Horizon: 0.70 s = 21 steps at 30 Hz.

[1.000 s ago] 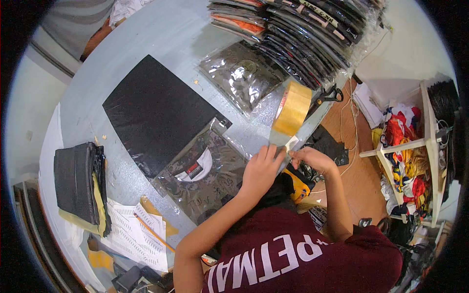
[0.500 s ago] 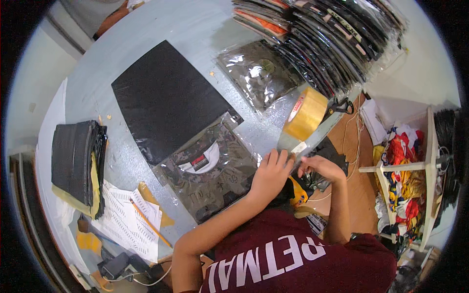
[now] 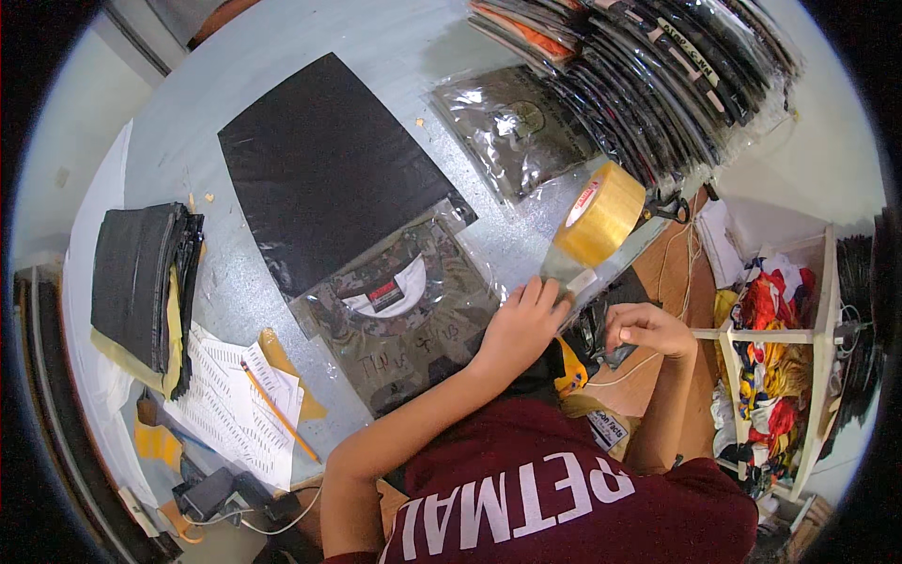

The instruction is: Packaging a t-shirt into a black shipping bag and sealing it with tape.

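Note:
My left hand [image 3: 526, 324] rests at the table's right edge, fingers bent and pressed together beside the loose end of a clear packing tape. What it pinches is hidden under the fingers. The large yellowish roll of tape [image 3: 606, 214] stands on its edge just beyond. To the right, past the table edge, my right hand [image 3: 650, 329] is closed, thumb against curled fingers; I cannot make out what is in it. Left of my left hand lies a folded camouflage shirt [image 3: 427, 329] with a white inner collar, in a clear plastic bag.
A black sheet-like piece [image 3: 338, 169] lies beyond the shirt. Another bagged garment [image 3: 517, 127] and a tall stack of bagged garments [image 3: 658, 85] are farther right. Scissors [image 3: 672, 207] sit by the roll. At left are black folded pieces [image 3: 136, 291], printed papers [image 3: 235, 404] and a pencil [image 3: 280, 411].
My right hand has moved right, away from my left hand, and its fingers have curled in. My left hand stays by the tape's end. The whole view has shifted slightly.

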Each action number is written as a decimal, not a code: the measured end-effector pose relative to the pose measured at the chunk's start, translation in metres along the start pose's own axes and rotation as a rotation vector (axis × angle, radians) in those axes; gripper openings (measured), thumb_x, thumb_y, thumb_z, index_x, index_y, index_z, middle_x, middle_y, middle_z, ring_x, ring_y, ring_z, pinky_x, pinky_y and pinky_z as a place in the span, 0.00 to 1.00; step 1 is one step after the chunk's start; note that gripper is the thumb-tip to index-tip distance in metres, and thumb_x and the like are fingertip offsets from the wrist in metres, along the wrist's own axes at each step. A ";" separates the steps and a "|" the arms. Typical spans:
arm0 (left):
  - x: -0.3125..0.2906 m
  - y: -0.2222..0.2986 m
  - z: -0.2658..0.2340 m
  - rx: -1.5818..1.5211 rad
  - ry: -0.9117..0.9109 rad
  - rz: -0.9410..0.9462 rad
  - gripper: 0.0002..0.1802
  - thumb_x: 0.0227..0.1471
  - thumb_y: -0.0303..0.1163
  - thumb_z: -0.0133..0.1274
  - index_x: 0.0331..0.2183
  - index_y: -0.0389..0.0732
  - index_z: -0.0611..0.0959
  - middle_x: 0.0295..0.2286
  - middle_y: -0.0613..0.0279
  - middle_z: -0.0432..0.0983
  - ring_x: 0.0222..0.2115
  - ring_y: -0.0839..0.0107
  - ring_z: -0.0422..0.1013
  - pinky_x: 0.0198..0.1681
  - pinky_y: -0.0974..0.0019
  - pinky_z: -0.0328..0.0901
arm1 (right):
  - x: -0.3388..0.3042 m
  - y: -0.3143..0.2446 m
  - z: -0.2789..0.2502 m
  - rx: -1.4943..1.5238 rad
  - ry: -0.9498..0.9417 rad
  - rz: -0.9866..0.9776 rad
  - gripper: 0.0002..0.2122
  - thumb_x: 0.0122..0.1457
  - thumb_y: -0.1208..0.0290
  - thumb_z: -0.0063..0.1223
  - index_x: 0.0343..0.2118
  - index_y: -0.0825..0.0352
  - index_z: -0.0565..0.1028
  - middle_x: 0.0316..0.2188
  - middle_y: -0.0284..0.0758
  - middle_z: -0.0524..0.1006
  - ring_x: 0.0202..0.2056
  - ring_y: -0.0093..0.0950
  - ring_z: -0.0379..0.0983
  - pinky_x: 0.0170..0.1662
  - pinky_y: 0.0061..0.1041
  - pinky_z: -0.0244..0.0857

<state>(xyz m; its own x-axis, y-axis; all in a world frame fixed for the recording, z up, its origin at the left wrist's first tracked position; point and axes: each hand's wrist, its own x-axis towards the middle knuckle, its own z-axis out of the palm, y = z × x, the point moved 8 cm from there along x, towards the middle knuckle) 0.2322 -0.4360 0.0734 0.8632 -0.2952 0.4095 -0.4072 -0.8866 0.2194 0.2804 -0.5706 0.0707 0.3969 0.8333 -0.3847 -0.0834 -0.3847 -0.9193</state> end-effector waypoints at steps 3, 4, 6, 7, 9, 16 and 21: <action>0.001 0.001 0.000 0.014 0.002 -0.020 0.18 0.41 0.32 0.47 0.39 0.43 0.76 0.34 0.61 0.66 0.37 0.66 0.65 0.35 0.69 0.66 | 0.004 -0.005 0.007 -0.003 -0.041 0.001 0.15 0.58 0.63 0.49 0.26 0.72 0.76 0.28 0.34 0.69 0.32 0.24 0.66 0.36 0.22 0.61; 0.001 0.002 -0.001 0.016 0.002 -0.025 0.18 0.41 0.32 0.47 0.39 0.43 0.76 0.34 0.61 0.66 0.37 0.66 0.65 0.35 0.69 0.66 | 0.006 -0.006 0.009 -0.003 -0.056 0.003 0.12 0.58 0.66 0.49 0.26 0.71 0.76 0.27 0.33 0.68 0.31 0.23 0.65 0.36 0.21 0.59; 0.001 0.002 0.003 0.045 -0.050 -0.045 0.18 0.41 0.33 0.47 0.38 0.42 0.75 0.34 0.62 0.66 0.37 0.67 0.65 0.38 0.68 0.64 | 0.011 -0.011 0.015 -0.052 -0.112 -0.048 0.10 0.57 0.68 0.50 0.27 0.71 0.76 0.27 0.33 0.68 0.32 0.24 0.66 0.36 0.21 0.60; 0.001 0.001 0.004 0.052 -0.052 -0.061 0.18 0.41 0.33 0.47 0.38 0.42 0.75 0.34 0.62 0.66 0.37 0.67 0.65 0.38 0.68 0.64 | 0.014 -0.015 0.021 -0.098 -0.162 -0.099 0.09 0.56 0.69 0.51 0.27 0.71 0.76 0.27 0.33 0.68 0.32 0.24 0.67 0.36 0.21 0.60; 0.001 0.005 0.005 0.028 -0.036 -0.046 0.17 0.42 0.33 0.47 0.38 0.42 0.76 0.34 0.62 0.67 0.37 0.67 0.64 0.41 0.69 0.61 | 0.018 -0.018 0.026 -0.112 -0.214 -0.106 0.07 0.54 0.72 0.53 0.27 0.71 0.76 0.27 0.34 0.68 0.31 0.25 0.68 0.36 0.21 0.61; -0.007 -0.040 -0.014 -0.204 0.096 -0.229 0.15 0.37 0.27 0.50 0.34 0.41 0.78 0.38 0.59 0.69 0.44 0.61 0.64 0.51 0.57 0.58 | 0.037 -0.061 0.055 -0.159 -0.338 -0.257 0.04 0.52 0.74 0.54 0.27 0.69 0.75 0.26 0.34 0.72 0.29 0.26 0.69 0.33 0.21 0.62; -0.052 -0.115 -0.061 -0.477 0.390 -0.579 0.16 0.40 0.21 0.46 0.36 0.40 0.78 0.36 0.55 0.71 0.41 0.58 0.66 0.48 0.58 0.59 | 0.082 -0.062 0.073 -0.066 0.052 -0.113 0.03 0.54 0.76 0.50 0.29 0.69 0.74 0.26 0.36 0.74 0.27 0.27 0.69 0.34 0.24 0.62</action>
<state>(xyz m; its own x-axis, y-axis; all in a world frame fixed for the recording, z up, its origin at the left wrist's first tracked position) 0.2160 -0.2968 0.0814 0.8453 0.3813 0.3743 -0.0900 -0.5889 0.8032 0.2515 -0.4495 0.0901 0.4475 0.8518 -0.2725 0.0242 -0.3161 -0.9484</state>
